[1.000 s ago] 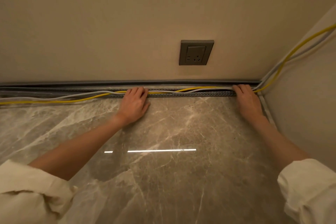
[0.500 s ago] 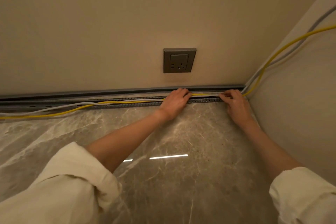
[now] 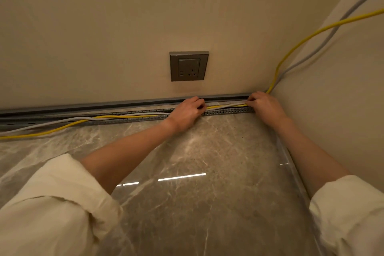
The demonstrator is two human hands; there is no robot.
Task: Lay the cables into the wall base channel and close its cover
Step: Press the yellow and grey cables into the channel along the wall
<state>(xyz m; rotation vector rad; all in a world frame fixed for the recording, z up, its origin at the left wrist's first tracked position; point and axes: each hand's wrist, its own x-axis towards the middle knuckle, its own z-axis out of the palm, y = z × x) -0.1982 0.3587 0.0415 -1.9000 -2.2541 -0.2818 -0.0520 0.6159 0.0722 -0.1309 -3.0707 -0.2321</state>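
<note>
1. Polished marble floor (image 3: pixel 187 203) meets a beige wall, where a grey wall base channel (image 3: pixel 124 104) runs left to right into the corner at the right; a socket (image 3: pixel 189 66) sits on the wall above it.
2. A yellow cable (image 3: pixel 128 117) and a white cable (image 3: pixel 79 119) run along the channel's length. Near the corner they lie in the open trough; far to the left they stray out onto the floor.
3. The left hand (image 3: pixel 187 112) is curled over the cables below the socket, fingers bent down onto them; whether it pinches them or only presses cannot be told.
4. The right hand (image 3: pixel 265 106) is close to the corner, fingers folded over the same cables where they turn up the side wall.
5. The short cable stretch between the hands lies parallel to the channel and just in front of its back rail.
6. Judged from this, seating is done only near the corner. The loose run lies leftward, on the left hand's side, so that hand is better placed to work along it.
7. The perforated strip (image 3: pixel 226 112) at the front edge may be the cover or its seat; the channel is not yet closed.
</note>
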